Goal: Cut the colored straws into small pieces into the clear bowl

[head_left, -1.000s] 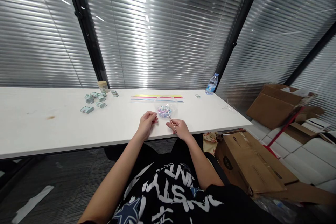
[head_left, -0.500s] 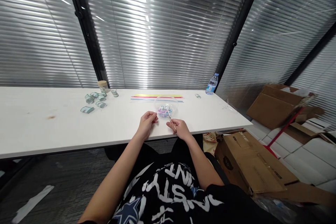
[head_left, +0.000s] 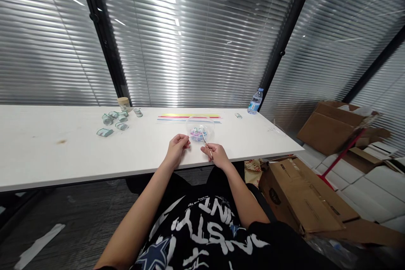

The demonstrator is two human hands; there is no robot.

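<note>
A clear round bowl (head_left: 209, 125) with small pink, blue and purple pieces (head_left: 198, 135) in it stands near the table's front edge. My left hand (head_left: 179, 147) is at its lower left, fingers pinched on a thin pale strip (head_left: 191, 136) whose end points at the bowl. Below the bowl's right part my right hand (head_left: 216, 153) is closed on slim metal scissors (head_left: 205, 142), their blades reaching over the pieces. Behind the bowl lie long yellow, red and blue strips (head_left: 171, 117).
Several small green-and-clear rolled items (head_left: 114, 120) lie at the left, by a cork-lidded jar (head_left: 123, 102). A water bottle (head_left: 255, 102) and one small rolled item (head_left: 238, 115) stand back right. Cardboard boxes (head_left: 303, 194) lie right of the table (head_left: 79, 147).
</note>
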